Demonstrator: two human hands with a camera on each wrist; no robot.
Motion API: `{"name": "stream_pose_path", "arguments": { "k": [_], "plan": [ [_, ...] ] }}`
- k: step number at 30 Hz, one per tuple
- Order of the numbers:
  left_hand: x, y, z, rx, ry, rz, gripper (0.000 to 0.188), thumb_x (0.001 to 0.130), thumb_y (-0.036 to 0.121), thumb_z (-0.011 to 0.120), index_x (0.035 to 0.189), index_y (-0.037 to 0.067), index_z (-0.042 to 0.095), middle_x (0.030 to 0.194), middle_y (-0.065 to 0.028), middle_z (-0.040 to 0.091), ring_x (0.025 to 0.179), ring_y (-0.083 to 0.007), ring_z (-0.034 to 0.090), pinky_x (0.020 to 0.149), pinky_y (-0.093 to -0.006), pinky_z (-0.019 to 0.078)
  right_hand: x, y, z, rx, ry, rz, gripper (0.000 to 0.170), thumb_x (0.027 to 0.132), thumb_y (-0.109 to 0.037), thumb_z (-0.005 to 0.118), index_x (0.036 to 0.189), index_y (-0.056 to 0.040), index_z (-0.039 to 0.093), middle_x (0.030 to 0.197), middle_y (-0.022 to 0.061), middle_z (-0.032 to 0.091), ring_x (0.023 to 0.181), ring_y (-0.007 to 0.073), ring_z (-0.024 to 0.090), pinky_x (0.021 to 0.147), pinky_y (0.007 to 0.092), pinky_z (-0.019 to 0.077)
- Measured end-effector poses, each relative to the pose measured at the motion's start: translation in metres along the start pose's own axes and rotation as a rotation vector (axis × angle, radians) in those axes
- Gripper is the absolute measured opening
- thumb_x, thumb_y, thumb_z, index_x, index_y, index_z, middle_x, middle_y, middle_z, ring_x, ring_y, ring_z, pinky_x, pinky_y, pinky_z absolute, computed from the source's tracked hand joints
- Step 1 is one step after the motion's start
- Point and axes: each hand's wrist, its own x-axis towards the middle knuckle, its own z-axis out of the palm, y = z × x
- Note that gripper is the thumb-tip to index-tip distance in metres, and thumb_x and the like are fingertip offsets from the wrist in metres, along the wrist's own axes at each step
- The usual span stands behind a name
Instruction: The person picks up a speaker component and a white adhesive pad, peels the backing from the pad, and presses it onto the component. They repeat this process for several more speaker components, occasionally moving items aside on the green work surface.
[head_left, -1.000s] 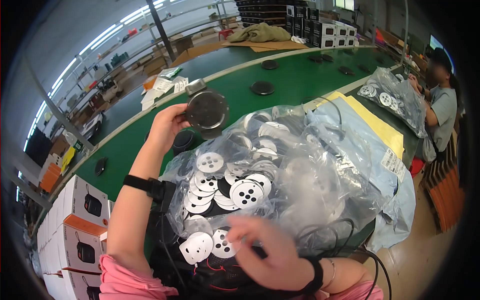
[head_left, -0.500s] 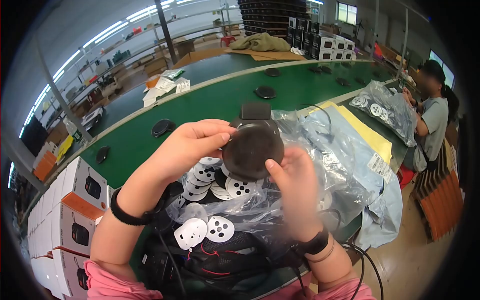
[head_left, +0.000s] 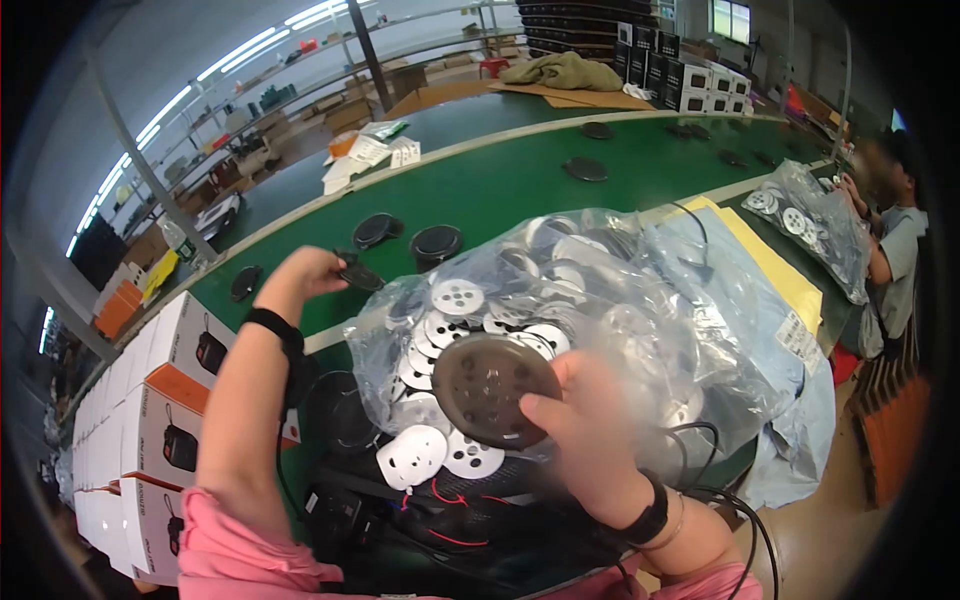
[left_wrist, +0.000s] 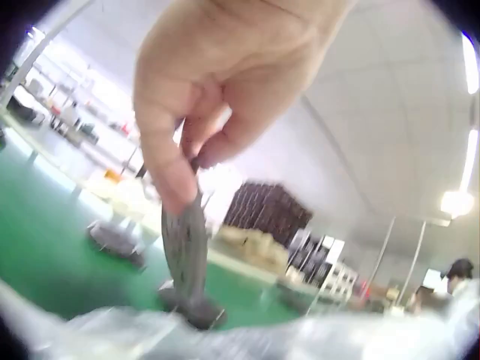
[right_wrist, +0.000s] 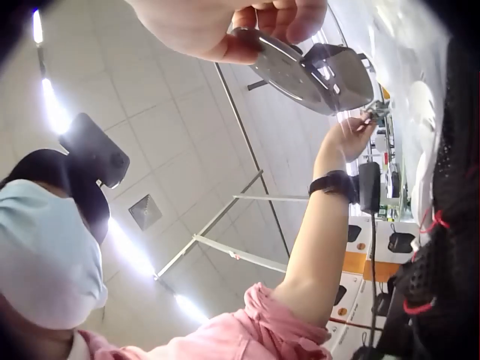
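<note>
In the head view the right hand [head_left: 590,415] pinches a dark round part [head_left: 495,390] by its edge, above a clear bag [head_left: 640,290] of white discs [head_left: 458,297] with holes. The right wrist view shows that part [right_wrist: 300,75] with a block-like piece on its far side and the fingers [right_wrist: 281,19] at its rim. Off to the left, the left hand [head_left: 315,270] pinches a thin dark piece [head_left: 360,275] over the green surface; the left wrist view has this piece [left_wrist: 184,251] hanging upright from the fingertips. Two loose white discs [head_left: 412,457] lie at the bag's near edge.
Dark round parts [head_left: 436,243] lie spread along the green table [head_left: 500,190]. White and orange boxes [head_left: 165,430] are stacked at the left. Black cables [head_left: 735,500] and a grey-blue bag [head_left: 800,420] lie at the right. Another person [head_left: 900,240] handles a similar bag.
The hands have moved apart. The left hand has left the round part and gone left with a thin dark piece; the right hand holds the round part, lower over the discs.
</note>
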Motion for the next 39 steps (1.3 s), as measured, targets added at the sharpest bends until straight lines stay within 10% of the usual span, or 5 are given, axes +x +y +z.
{"name": "stream_pose_path", "arguments": {
  "k": [9, 15, 16, 20, 39],
  "plan": [
    [-0.045, 0.004, 0.012, 0.016, 0.308, 0.372, 0.041, 0.076, 0.023, 0.05, 0.112, 0.003, 0.048, 0.12, -0.0127, 0.044, 0.112, -0.0296, 0.038, 0.088, -0.0476, 0.0328, -0.001, -0.001, 0.003, 0.036, 0.017, 0.014, 0.02, 0.081, 0.005, 0.052, 0.096, -0.0025, 0.042, 0.092, 0.0046, 0.052, 0.083, 0.0077, 0.051, 0.072, 0.0197, 0.042],
    [-0.242, 0.038, 0.077, 0.238, -0.566, 0.451, 0.047, 0.086, 0.04, 0.042, 0.113, 0.002, 0.049, 0.102, -0.0114, 0.057, 0.09, -0.018, 0.053, 0.077, -0.0288, 0.0412, -0.006, 0.005, 0.001, 0.225, 0.006, -0.075, 0.026, 0.082, -0.001, 0.05, 0.107, -0.0014, 0.042, 0.103, 0.0097, 0.054, 0.094, 0.0123, 0.051, 0.082, 0.0242, 0.0396],
    [-0.277, 0.038, 0.081, 0.579, -0.616, 0.853, 0.043, 0.087, 0.036, 0.042, 0.114, 0.003, 0.045, 0.094, -0.0144, 0.058, 0.082, -0.0193, 0.056, 0.071, -0.0289, 0.0429, -0.008, 0.002, 0.001, 0.249, -0.01, -0.079, 0.027, 0.082, -0.003, 0.051, 0.108, -0.0012, 0.042, 0.103, 0.0102, 0.054, 0.093, 0.0131, 0.051, 0.081, 0.0245, 0.04],
    [-0.34, 0.004, 0.086, 0.088, -0.556, 0.566, 0.044, 0.08, 0.006, 0.056, 0.12, -0.002, 0.039, 0.109, -0.0081, 0.052, 0.103, -0.0139, 0.047, 0.088, -0.0255, 0.0368, -0.016, -0.003, 0.002, 0.248, -0.217, -0.114, 0.027, 0.083, -0.006, 0.051, 0.108, -0.0006, 0.043, 0.101, 0.0098, 0.054, 0.09, 0.0137, 0.052, 0.08, 0.0249, 0.041],
    [-0.298, -0.078, 0.071, -0.46, -0.293, 0.508, 0.026, 0.084, 0.006, 0.05, 0.109, 0.0, 0.049, 0.102, -0.0044, 0.055, 0.093, -0.0097, 0.052, 0.083, -0.0234, 0.0403, 0.047, 0.033, -0.037, -1.724, -0.171, -0.555, 0.025, 0.067, -0.006, 0.062, 0.091, -0.0034, 0.056, 0.099, 0.0094, 0.052, 0.092, 0.0284, 0.049, 0.077, 0.0371, 0.0428]
  ]
}}
